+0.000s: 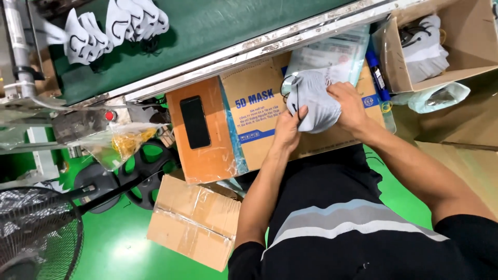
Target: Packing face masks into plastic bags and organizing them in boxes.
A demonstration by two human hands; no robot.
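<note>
A stack of grey-white face masks (314, 98) with black ear loops rests on a flattened cardboard box (254, 111) lying across my lap. My left hand (288, 129) grips the stack's lower left edge. My right hand (350, 106) clasps its right side. Under the far edge of the stack lie clear printed plastic pouches (332, 54). More folded white masks (111, 26) lie in a loose pile on the green conveyor belt (218, 23) at the upper left.
A black phone (195, 122) lies on the cardboard. An open carton (456, 41) with bundled masks stands at the upper right. A bag of yellow rubber bands (124, 142), a black fan (36, 233) and a taped box (194, 220) sit on the green floor at the left.
</note>
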